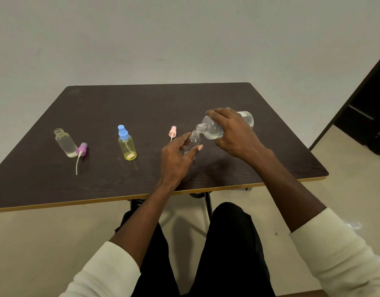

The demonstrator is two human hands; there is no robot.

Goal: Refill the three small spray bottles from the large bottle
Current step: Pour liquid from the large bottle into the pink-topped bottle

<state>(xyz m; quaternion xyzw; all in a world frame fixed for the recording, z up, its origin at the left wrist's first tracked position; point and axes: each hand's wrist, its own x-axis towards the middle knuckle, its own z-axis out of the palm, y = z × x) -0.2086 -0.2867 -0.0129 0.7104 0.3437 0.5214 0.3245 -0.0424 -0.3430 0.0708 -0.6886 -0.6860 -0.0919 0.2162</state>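
My right hand (234,133) grips the large clear bottle (214,128), tipped on its side with its open mouth over the neck of a small clear bottle (195,139). My left hand (178,155) holds that small bottle between thumb and fingers on the dark table (141,103). Its pink spray cap (172,132) lies just behind my left hand. A yellow bottle with a blue spray cap (126,144) stands capped mid-table. At the left, an uncapped clear bottle (65,142) stands with liquid in it, and its purple spray cap (81,150) lies beside it.
The table's near edge (120,199) has a light wooden trim. My dark-trousered legs (227,243) sit below it. A dark doorway or cabinet (369,114) stands at the far right. Pale floor surrounds the table.
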